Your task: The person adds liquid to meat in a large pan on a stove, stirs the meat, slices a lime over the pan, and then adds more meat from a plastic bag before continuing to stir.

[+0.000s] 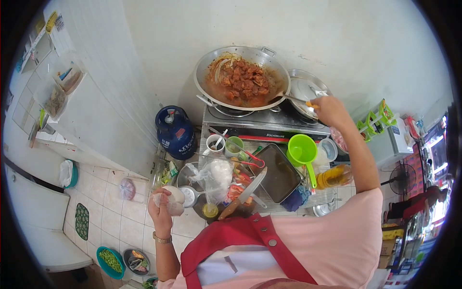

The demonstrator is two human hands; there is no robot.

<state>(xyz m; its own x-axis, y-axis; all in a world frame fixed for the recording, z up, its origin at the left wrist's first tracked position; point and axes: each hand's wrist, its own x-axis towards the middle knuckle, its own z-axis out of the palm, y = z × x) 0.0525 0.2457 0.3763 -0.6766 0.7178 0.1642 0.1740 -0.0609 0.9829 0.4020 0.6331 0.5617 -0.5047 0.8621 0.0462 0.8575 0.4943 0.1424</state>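
Observation:
My right hand [327, 109] grips the handle of a metal cooking spatula [296, 98], whose far end rests at the right rim of a large metal wok [199, 81]. Reddish-brown chunks of meat in sauce [247, 81] fill the wok, which sits on a gas stove [270, 124]. Off to the left, my left hand [161, 206] holds a whitish plastic bag [175, 206] with pale contents; what they are, I cannot tell. Close to it are a small metal pan [187, 197] and a tied bag of white powder or grains [220, 177].
A knife [245, 195] and red tongs [256, 159] lie among the cluttered items. Right of them are a dark rectangular tray [278, 173], a green dipper [302, 150] and an oil bottle [334, 177]. A blue gas cylinder [175, 132] stands left. Another person [415, 206] is far right.

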